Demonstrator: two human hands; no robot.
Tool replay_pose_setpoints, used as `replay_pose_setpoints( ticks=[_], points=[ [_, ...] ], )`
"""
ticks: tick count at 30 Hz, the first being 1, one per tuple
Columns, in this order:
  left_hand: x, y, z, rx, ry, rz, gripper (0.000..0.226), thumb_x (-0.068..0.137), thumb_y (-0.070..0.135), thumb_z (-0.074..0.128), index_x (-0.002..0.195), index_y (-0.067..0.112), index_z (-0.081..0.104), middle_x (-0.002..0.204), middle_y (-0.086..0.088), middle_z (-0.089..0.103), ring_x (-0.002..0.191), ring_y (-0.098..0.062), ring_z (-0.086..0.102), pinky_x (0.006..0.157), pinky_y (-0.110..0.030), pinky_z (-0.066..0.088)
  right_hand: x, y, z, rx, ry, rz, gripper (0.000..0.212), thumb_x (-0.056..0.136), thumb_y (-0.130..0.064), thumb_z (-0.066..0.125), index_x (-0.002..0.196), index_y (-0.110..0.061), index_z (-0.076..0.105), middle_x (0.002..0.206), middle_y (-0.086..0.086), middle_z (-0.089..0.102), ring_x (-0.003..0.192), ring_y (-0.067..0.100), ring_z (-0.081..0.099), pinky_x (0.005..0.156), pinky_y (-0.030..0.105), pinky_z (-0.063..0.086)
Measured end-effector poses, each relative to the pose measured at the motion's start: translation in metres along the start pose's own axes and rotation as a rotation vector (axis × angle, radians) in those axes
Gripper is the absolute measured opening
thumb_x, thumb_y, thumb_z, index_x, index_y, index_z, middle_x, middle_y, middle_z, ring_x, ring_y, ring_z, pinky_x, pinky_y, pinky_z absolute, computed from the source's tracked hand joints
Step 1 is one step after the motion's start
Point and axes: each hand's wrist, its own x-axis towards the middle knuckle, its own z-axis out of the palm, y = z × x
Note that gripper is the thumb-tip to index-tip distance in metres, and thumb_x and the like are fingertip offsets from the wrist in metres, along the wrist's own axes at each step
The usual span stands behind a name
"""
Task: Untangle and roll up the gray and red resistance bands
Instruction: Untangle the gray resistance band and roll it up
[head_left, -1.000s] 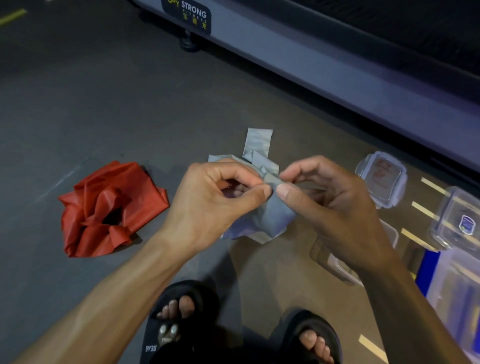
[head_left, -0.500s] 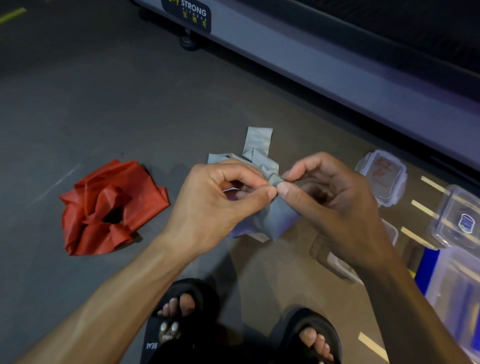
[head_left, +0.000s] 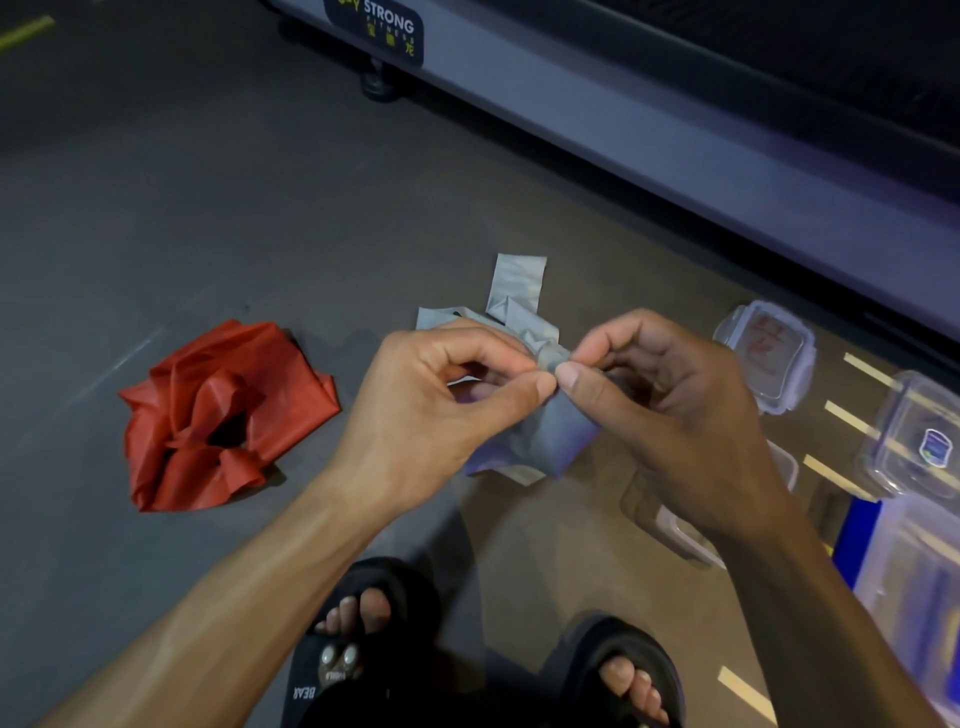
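At the centre of the frame we hold both hands together above the floor (head_left: 208, 208), forearms rising from the lower corners. Our left hand (head_left: 431, 410) pinches the gray band (head_left: 540, 441) between thumb and curled forefinger; our right hand (head_left: 670, 410) pinches the same fold just beside it, thumb tips nearly touching. The band's loose end lies on the floor at upper centre. One red band (head_left: 218, 415) lies crumpled at left, well apart. We count two bands, two sandals (head_left: 363, 649) at the bottom, and several clear plastic containers (head_left: 763, 353) at right.
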Motion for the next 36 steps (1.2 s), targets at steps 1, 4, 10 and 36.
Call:
replay_pose_setpoints(
  ticks=[1, 4, 10, 36],
  points=[
    [-0.001, 0.000, 0.001, -0.010, 0.005, -0.005, 0.006, 0.081, 0.015, 0.083, 0.079, 0.015, 0.078, 0.086, 0.001, 0.076, 0.082, -0.013, 0.072, 0.078, -0.026, 0.057, 0.000, -0.001, 0.000, -0.004, 0.005, 0.004, 0.005, 0.092, -0.010, 0.074, 0.092, -0.012, 0.069, 0.087, 0.002, 0.072, 0.081, 0.018, 0.069, 0.072, 0.030, 0.055],
    [-0.004, 0.002, 0.005, -0.096, 0.033, -0.064, 0.011, 0.076, 0.018, 0.086, 0.083, 0.015, 0.078, 0.084, 0.000, 0.077, 0.079, -0.011, 0.073, 0.078, -0.023, 0.058, 0.000, -0.003, 0.001, -0.043, 0.013, -0.004, 0.003, 0.092, -0.014, 0.073, 0.092, -0.014, 0.069, 0.086, 0.000, 0.072, 0.081, 0.018, 0.069, 0.071, 0.026, 0.055],
    [-0.003, 0.006, 0.004, -0.255, 0.071, -0.133, 0.020, 0.072, 0.019, 0.084, 0.088, 0.018, 0.073, 0.086, -0.008, 0.077, 0.077, -0.014, 0.073, 0.075, -0.024, 0.056, 0.001, -0.006, 0.001, -0.099, 0.036, -0.012, 0.003, 0.090, -0.015, 0.072, 0.090, -0.015, 0.070, 0.085, -0.003, 0.071, 0.080, 0.017, 0.068, 0.072, 0.026, 0.055],
    [-0.005, 0.010, 0.007, -0.361, 0.057, -0.233, 0.023, 0.072, 0.015, 0.079, 0.094, 0.018, 0.075, 0.083, -0.008, 0.077, 0.073, -0.015, 0.070, 0.067, -0.026, 0.058, 0.003, -0.013, 0.003, -0.093, 0.036, 0.008, 0.003, 0.090, -0.014, 0.071, 0.090, -0.014, 0.068, 0.082, -0.004, 0.071, 0.078, 0.016, 0.069, 0.067, 0.019, 0.052]
  ],
)
